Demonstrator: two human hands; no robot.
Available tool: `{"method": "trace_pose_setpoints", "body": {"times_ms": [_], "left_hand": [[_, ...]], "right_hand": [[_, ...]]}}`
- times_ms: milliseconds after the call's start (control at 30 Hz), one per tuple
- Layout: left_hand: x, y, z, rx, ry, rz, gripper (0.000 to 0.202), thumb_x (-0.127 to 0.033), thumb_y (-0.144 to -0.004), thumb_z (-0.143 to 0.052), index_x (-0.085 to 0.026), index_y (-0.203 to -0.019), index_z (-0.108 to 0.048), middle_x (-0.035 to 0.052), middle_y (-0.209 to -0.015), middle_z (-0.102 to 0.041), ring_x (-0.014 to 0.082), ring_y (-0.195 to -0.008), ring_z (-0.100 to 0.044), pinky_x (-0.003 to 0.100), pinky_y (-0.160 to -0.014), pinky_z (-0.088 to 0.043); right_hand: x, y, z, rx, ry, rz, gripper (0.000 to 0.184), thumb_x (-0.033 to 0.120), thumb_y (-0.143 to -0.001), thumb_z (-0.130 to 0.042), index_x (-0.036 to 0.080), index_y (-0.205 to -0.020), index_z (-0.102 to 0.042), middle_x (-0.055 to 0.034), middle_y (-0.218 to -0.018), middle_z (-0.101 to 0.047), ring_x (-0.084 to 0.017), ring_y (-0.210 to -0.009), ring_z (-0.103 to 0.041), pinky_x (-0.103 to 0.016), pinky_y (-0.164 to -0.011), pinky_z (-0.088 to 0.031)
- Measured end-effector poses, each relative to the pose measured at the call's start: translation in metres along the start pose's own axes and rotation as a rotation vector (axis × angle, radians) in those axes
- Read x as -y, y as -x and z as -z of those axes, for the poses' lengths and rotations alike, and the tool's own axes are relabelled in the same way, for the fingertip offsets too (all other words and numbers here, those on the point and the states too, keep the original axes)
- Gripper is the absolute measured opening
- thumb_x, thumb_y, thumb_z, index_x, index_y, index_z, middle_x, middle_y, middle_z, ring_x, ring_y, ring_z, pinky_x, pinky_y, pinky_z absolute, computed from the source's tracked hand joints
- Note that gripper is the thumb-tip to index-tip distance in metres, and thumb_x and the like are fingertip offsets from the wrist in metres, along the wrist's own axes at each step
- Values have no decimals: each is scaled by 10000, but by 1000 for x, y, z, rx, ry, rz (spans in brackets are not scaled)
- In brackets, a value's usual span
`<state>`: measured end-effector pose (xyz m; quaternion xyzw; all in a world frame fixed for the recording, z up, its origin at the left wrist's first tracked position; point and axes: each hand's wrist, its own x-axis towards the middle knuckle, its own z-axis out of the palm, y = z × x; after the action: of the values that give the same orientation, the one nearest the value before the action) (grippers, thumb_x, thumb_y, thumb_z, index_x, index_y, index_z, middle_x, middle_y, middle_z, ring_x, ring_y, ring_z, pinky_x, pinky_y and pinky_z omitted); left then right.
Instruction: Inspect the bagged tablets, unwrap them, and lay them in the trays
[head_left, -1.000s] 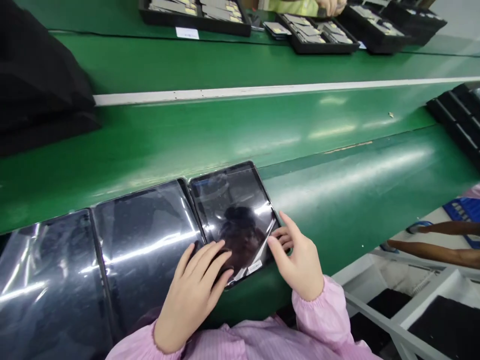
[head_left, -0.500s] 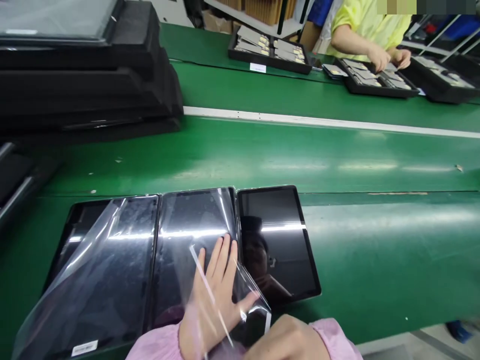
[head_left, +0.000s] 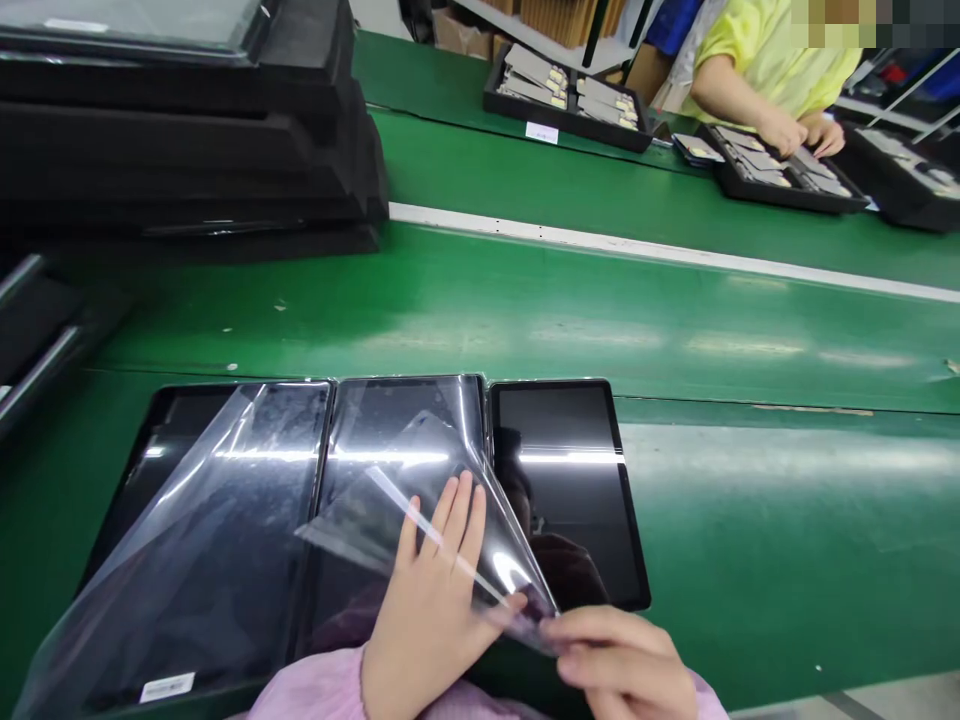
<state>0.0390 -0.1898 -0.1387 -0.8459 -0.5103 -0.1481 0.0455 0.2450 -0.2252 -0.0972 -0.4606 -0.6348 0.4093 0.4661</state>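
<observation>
Three dark tablet screens lie side by side on the green bench. My left hand (head_left: 439, 575) is flat, fingers spread, over the lower part of the middle tablet (head_left: 409, 415). A clear plastic film (head_left: 517, 550) is folded back across that tablet and around my left hand. At its lower right corner, my right hand (head_left: 622, 650) pinches the film between thumb and fingers. The right tablet (head_left: 566, 420) shows a bare glossy screen. On the left tablet (head_left: 247, 560) a loose film (head_left: 161, 520) lies askew, and a white label (head_left: 167, 687) sits near its bottom edge.
Black foam trays (head_left: 187, 150) are stacked at the upper left, with a sheet of glass or screen on top. Across the bench, a person in yellow (head_left: 780, 75) handles grey parts in a black tray (head_left: 787, 190). Another parts tray (head_left: 570, 105) stands beside it. A white strip (head_left: 637, 250) divides the bench.
My right hand has lifted slightly and moved right, its pinching fingers now showing. The film over the middle tablet has shifted and folded further across. My left hand stays flat; the view has turned slightly.
</observation>
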Motion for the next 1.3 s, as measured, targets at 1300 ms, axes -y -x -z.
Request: {"method": "trace_pose_setpoints", "body": {"times_ms": [1300], "left_hand": [[-6,-12,-3,171,238,78,807,-591,-900,-523,-63,-1505,-441,265,-1580,-381,413,-1472,-380,642,-1171,-313]], "right_hand": [[-27,-17,20,-666,179,-435,555,578,-599,-768,148,-950,-744,-131,-834,-788,-305,-792,-753,-420,-732,-605]]}}
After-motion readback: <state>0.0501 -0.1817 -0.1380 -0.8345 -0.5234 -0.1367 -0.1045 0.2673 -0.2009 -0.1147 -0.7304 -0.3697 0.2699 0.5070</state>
